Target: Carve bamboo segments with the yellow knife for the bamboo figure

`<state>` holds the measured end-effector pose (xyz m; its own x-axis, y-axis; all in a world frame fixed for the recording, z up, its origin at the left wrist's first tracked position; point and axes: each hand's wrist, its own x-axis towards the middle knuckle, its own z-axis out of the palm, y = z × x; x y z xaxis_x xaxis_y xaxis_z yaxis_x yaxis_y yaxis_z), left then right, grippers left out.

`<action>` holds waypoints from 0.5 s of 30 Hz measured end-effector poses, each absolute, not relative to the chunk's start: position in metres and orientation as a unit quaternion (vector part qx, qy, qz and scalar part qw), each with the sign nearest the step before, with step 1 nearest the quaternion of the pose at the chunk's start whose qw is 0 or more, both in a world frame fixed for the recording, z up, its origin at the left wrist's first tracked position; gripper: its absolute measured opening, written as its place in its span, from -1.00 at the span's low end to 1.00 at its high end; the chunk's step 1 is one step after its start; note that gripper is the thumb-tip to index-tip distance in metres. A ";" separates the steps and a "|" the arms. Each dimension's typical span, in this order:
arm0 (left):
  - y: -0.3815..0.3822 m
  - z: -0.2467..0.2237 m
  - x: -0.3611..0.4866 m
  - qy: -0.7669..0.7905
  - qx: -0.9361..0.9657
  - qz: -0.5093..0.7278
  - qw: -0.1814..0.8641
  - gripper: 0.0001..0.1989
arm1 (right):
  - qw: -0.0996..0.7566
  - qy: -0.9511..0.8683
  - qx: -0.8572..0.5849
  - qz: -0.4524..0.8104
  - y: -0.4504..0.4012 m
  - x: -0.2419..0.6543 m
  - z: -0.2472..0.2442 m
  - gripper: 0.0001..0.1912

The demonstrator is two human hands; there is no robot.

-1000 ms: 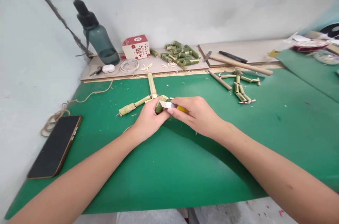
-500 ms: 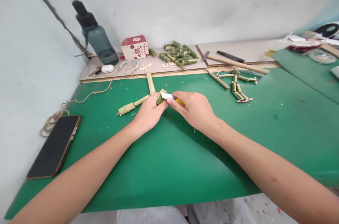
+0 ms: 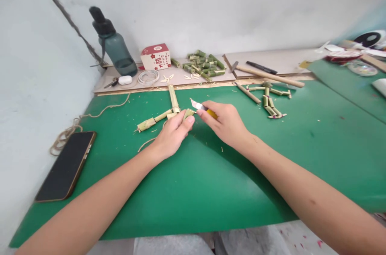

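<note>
My left hand (image 3: 174,134) is closed around a short green bamboo piece (image 3: 188,114), its cut end pointing up and right. My right hand (image 3: 226,120) grips a yellow-handled utility knife (image 3: 211,113). The knife's blade (image 3: 197,105) points up and left, slightly apart from the bamboo, with a small shaving near its tip. Just behind my left hand lies a jointed bamboo figure (image 3: 173,98) with a limb (image 3: 146,124) stretching left. Part of it is hidden by the hand.
Cut bamboo pieces (image 3: 206,62) are heaped on the back ledge beside a red-and-white box (image 3: 156,57) and a bottle (image 3: 117,52). A hammer (image 3: 268,76) and a small bamboo figure (image 3: 268,100) lie right. A phone (image 3: 66,166) and twine (image 3: 64,138) lie left.
The knife blade has come away from the bamboo piece, up and to the right. My left hand has tilted the piece and shifted slightly lower. The view has moved a little.
</note>
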<state>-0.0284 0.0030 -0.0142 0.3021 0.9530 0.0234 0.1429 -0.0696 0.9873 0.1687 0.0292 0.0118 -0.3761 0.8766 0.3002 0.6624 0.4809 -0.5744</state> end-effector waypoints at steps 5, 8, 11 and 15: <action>0.003 -0.011 -0.028 0.437 0.579 0.398 0.561 -0.50 | 0.250 -0.780 -0.559 0.130 0.046 0.184 0.012 -0.62; 0.003 -0.011 -0.028 0.438 0.606 0.376 0.547 -0.47 | 0.179 -0.772 -0.602 0.099 0.056 0.192 0.011 -0.59; 0.002 -0.012 -0.030 0.442 0.634 0.374 0.514 -0.52 | 0.112 -0.785 -0.604 0.087 0.054 0.191 0.009 -0.58; -0.007 -0.010 -0.030 0.456 0.750 0.357 0.319 -0.68 | 0.078 -0.813 -0.573 0.063 0.040 0.179 0.010 -0.65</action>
<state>-0.0304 -0.0069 -0.0098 0.3285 0.9123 0.2445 0.4557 -0.3798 0.8050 0.1786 0.0404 0.0098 -0.3313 0.9419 0.0549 0.9221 0.3356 -0.1927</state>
